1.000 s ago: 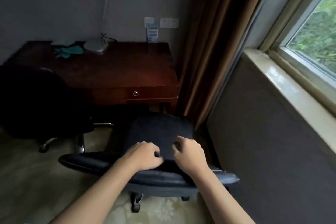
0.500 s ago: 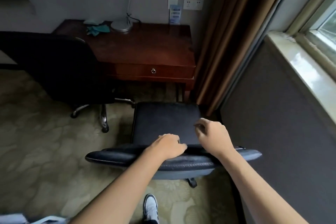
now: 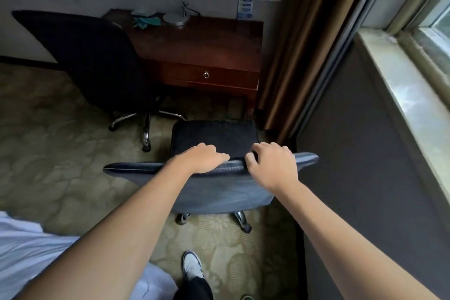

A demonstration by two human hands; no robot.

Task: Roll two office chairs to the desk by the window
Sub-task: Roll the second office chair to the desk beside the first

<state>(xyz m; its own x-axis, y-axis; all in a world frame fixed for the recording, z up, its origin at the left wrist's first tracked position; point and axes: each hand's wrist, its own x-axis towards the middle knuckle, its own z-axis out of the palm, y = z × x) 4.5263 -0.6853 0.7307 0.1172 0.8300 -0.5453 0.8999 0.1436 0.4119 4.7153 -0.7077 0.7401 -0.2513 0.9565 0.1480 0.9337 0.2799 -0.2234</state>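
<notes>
A dark office chair (image 3: 214, 139) stands in front of me, its seat facing the red-brown wooden desk (image 3: 204, 46) against the far wall. My left hand (image 3: 202, 159) and my right hand (image 3: 270, 165) both grip the top edge of its backrest, side by side. A second black office chair (image 3: 95, 61) with a chrome star base stands at the desk's left half, its back toward me. The desk's front edge with a drawer knob lies a short way beyond the near chair's seat.
A brown curtain (image 3: 299, 44) hangs right of the desk. A dark wall panel (image 3: 365, 153) and a pale window sill (image 3: 399, 85) run along the right. A lamp base (image 3: 175, 19) and teal cloth (image 3: 146, 20) lie on the desk. White bedding (image 3: 29, 246) is at lower left; patterned carpet covers the floor.
The view has pulled back and tilted down: the desk and both chairs now sit farther from me, and my foot and the bedding have come into view. Both hands still hold the backrest.
</notes>
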